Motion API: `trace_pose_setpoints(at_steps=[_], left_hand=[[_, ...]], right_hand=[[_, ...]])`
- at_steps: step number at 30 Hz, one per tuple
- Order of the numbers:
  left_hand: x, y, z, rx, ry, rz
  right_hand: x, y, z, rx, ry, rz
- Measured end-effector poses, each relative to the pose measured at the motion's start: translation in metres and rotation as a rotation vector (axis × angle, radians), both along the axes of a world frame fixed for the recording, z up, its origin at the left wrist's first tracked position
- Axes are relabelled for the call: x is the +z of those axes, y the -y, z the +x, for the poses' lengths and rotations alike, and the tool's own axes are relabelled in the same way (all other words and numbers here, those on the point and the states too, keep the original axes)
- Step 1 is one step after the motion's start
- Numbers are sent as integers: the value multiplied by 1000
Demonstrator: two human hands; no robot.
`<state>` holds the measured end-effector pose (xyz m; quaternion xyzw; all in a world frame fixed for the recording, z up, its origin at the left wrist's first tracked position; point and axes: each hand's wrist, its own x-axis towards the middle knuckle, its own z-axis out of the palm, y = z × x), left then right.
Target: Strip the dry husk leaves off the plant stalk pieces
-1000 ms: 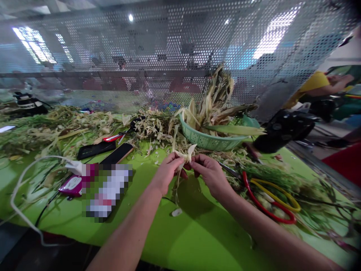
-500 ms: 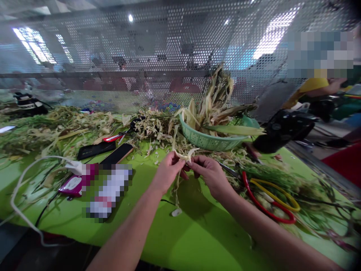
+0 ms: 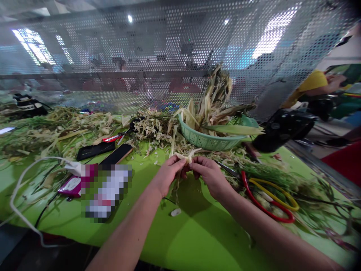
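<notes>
Both my hands meet over the middle of the green table (image 3: 180, 241). My left hand (image 3: 167, 174) and my right hand (image 3: 209, 174) each pinch a small piece of pale dried corn husk (image 3: 187, 155) between thumb and fingers. Thin husk strips hang down from it between the hands. A teal plastic basket (image 3: 210, 141) full of dried husks stands just behind the hands. Red-handled scissors (image 3: 262, 205) and yellow-handled scissors (image 3: 278, 195) lie to the right of my right hand.
Loose husk scraps (image 3: 84, 126) cover the back of the table. Two dark phones (image 3: 105, 150), a pink packet (image 3: 72, 185) and a white cable (image 3: 25, 177) lie at the left. A perforated metal screen (image 3: 158, 56) stands behind. Another person's arm (image 3: 324, 88) is at the far right.
The husk piece has been lowered slightly and its upright tips folded flatter; both hands have closed in on it, fingers nearer together.
</notes>
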<state>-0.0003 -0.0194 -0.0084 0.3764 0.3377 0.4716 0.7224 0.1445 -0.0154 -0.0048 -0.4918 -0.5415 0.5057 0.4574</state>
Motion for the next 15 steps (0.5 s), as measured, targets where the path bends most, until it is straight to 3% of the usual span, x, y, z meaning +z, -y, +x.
trace_pose_setpoints(at_steps=[10, 15], left_hand=[[-5, -3, 3, 87, 80, -70], [-3, -2, 3, 83, 60, -13]], right_hand=[[-4, 2, -4, 4, -140, -93], [0, 4, -3, -28, -102, 33]])
